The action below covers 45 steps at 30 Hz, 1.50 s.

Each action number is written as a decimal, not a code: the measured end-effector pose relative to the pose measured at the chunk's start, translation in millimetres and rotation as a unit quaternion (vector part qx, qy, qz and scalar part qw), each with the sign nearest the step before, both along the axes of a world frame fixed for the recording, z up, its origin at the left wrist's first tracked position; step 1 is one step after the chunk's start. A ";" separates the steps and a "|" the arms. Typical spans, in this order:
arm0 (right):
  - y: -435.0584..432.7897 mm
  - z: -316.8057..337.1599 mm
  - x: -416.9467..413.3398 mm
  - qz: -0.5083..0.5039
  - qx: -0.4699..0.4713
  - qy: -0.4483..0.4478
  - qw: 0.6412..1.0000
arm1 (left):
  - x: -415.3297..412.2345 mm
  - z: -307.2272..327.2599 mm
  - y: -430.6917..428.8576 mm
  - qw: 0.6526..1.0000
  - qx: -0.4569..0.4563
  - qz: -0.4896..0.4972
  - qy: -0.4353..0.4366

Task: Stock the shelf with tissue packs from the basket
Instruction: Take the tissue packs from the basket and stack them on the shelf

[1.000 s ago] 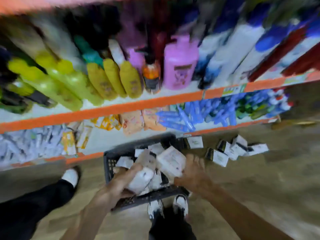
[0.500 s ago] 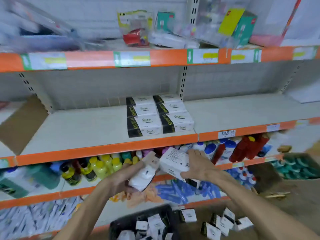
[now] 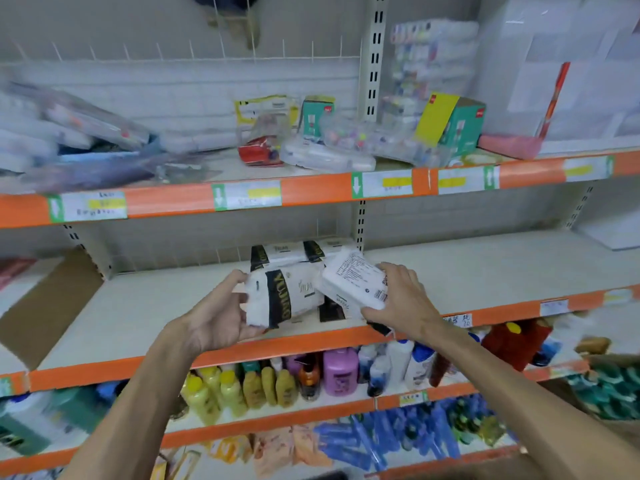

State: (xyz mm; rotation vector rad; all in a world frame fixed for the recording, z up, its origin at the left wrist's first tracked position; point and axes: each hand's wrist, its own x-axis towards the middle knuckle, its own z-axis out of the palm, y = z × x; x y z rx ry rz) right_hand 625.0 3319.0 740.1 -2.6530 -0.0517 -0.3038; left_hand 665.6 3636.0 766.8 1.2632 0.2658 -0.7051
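Observation:
My left hand [image 3: 218,315] grips a white tissue pack with a black band [image 3: 284,297], held just above the front of the middle shelf [image 3: 138,303]. My right hand [image 3: 401,301] grips a second white tissue pack [image 3: 355,277], its barcoded back facing me, tilted and touching the first. Behind them, stocked tissue packs [image 3: 294,252] lie in two rows on the shelf, partly hidden by the held packs. The basket is out of view below.
A cardboard flap [image 3: 52,306] leans at the shelf's left end. Above, an orange-edged shelf [image 3: 311,187] carries boxes and clear plastic cases. Below stand shampoo bottles [image 3: 270,384], then blue packets [image 3: 388,438].
Both hands rose from the basket on the floor to the middle shelf, each carrying a tissue pack. My view tilted up from the floor to the shelves.

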 end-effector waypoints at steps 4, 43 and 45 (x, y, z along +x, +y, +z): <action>-17.1 5.4 45.7 -0.008 -0.002 -0.011 1.000 | 32.7 -19.1 -5.2 0.992 -0.087 0.061 0.070; -47.3 -21.8 122.3 -0.046 0.204 0.154 0.966 | 94.5 -81.5 -32.0 0.906 0.374 0.106 -0.168; -47.8 -15.9 124.7 -0.010 0.125 0.077 0.989 | 94.1 -80.6 -29.7 0.907 0.375 0.103 -0.162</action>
